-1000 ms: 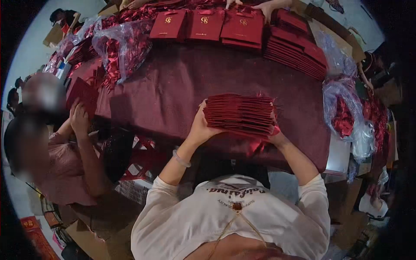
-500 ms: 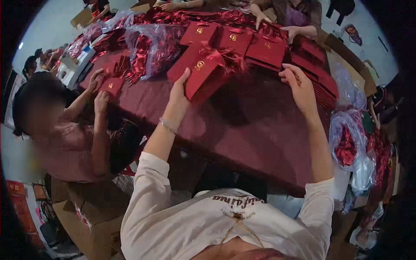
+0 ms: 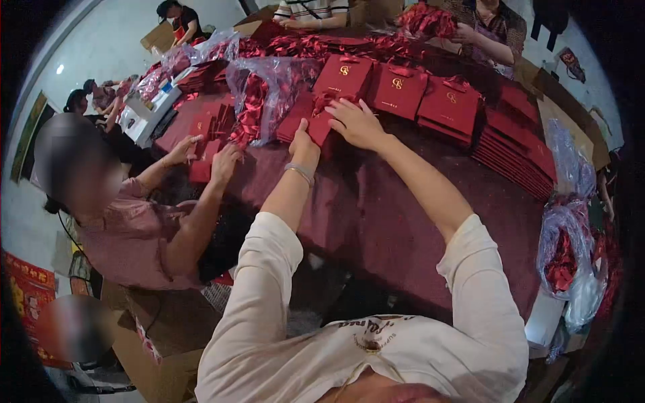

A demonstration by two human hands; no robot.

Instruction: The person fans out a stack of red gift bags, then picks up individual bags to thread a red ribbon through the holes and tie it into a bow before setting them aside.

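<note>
While both hands [image 3: 304,145] [image 3: 361,126] touch red bags [image 3: 318,128], clear plastic [image 3: 279,82] lies beside.

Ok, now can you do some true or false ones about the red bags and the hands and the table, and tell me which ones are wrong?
1. The person in the white top has a bracelet on the left wrist. True.

2. The person's two hands are down in their lap. False: the left hand and right hand are both out over the table, at some red bags.

3. The lined-up bags have gold marks on their fronts. True.

4. The tablecloth is bright white. False: the tablecloth is dark red.

5. A see-through plastic bag at the table's right side has red stuff inside. True.
</note>
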